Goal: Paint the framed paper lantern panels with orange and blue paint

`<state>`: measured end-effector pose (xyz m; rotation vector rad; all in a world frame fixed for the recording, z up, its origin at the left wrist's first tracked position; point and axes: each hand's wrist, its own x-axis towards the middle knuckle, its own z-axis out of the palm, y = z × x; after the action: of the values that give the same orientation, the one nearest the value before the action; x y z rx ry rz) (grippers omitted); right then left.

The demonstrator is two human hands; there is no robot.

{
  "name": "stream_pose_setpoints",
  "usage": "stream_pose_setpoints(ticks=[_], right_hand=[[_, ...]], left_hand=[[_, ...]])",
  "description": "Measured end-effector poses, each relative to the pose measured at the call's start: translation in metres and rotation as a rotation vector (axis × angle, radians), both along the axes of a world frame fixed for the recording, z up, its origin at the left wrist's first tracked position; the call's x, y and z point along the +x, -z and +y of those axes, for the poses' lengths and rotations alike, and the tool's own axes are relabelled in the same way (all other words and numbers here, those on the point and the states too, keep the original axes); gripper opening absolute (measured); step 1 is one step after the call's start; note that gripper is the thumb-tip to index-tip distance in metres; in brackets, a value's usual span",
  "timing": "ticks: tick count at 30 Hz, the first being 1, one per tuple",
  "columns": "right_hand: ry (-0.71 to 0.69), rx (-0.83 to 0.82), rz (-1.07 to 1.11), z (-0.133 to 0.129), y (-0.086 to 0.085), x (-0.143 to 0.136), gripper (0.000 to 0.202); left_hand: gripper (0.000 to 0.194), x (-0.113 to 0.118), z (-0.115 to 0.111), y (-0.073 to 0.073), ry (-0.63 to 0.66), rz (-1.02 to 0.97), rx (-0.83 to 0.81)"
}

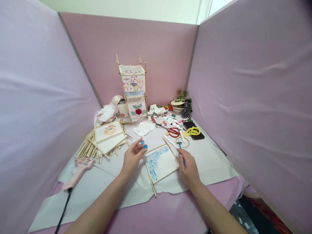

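A white panel framed with thin sticks lies between my hands, with blue dabs along its upper and left parts. My left hand is closed on a small blue paint pot, just beyond the panel's upper left corner; a second blue piece shows at its fingertips. At the panel's right edge, my right hand is closed around a thin blue brush, its tip pointing up and away from the panel.
A stick-framed lantern with painted panels stands at the back. Left are bamboo sticks, another framed panel and a pink glue gun. Right are red scissors, markers, yellow cord and a black phone.
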<state>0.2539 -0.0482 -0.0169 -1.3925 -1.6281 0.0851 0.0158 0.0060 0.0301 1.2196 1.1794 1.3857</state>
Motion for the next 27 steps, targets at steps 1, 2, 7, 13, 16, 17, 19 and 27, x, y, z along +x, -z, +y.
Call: stream_pose_setpoints(ticks=[1,2,7,13,16,17,19,27], right_hand=[[-0.012,-0.014,0.019,0.001,0.001,0.001,0.028],[-0.029,-0.028,0.033,0.002,0.003,0.001,0.029],[-0.100,-0.050,0.038,0.003,0.007,-0.006,0.030],[-0.181,-0.033,0.036,0.005,0.006,-0.016,0.028],[-0.211,-0.023,0.045,0.008,0.006,-0.017,0.028],[-0.218,-0.021,0.050,0.009,0.006,-0.017,0.027],[-0.227,-0.022,0.062,0.010,0.006,-0.016,0.027],[-0.217,-0.044,0.110,0.008,0.012,-0.016,0.034]], left_hand=[[0.060,-0.002,-0.009,-0.001,-0.020,-0.009,-0.009],[0.061,-0.004,-0.019,0.000,-0.037,-0.019,-0.019],[0.062,-0.003,-0.061,0.013,-0.098,-0.077,-0.052],[0.066,0.002,-0.073,0.026,-0.088,-0.147,-0.045],[0.065,-0.001,-0.071,0.029,-0.087,-0.171,-0.031],[0.065,-0.003,-0.070,0.030,-0.090,-0.176,-0.027],[0.066,-0.006,-0.069,0.030,-0.100,-0.183,-0.021],[0.062,-0.010,-0.071,0.026,-0.145,-0.169,0.007]])
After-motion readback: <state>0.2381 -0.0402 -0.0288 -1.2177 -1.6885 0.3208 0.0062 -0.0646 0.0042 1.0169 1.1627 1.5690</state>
